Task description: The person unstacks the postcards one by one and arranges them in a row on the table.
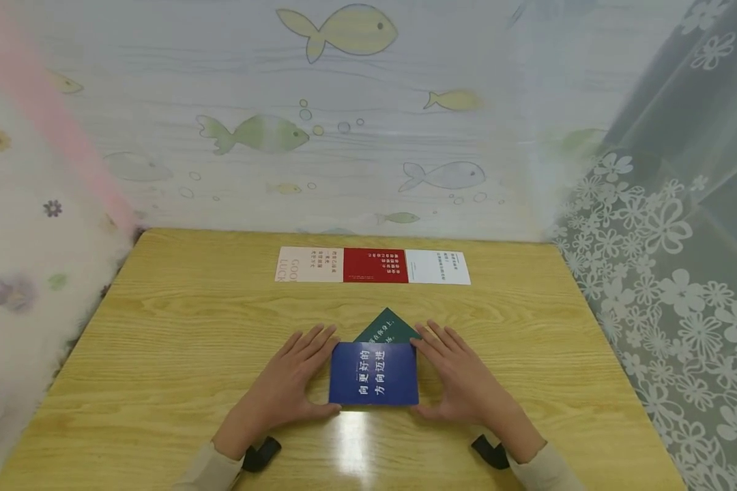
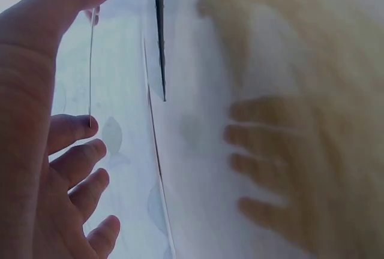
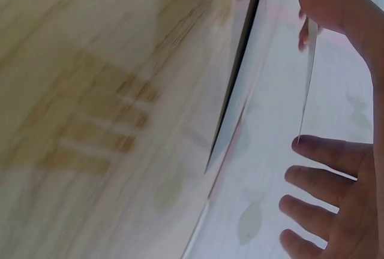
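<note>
Currently both hands bracket a blue card [image 1: 373, 374] that lies flat on the wooden bench [image 1: 160, 327], near its front edge. The left hand [image 1: 295, 382] sets its fingers along the card's left edge and its thumb at the near corner; the right hand [image 1: 460, 378] mirrors this on the right edge. Fingers are extended and only lightly bent, so the card is steadied from both sides, apparently to square it over the green card [image 1: 387, 326] beneath, whose corner projects past the blue card's far edge. In the wrist views each thumb and fingertip contacts a thin card edge. Well apart, at the bench's far side, a beige card [image 1: 309, 264], a red card [image 1: 375, 265] and a white card [image 1: 437, 266] lie edge to edge in a row.
</note>
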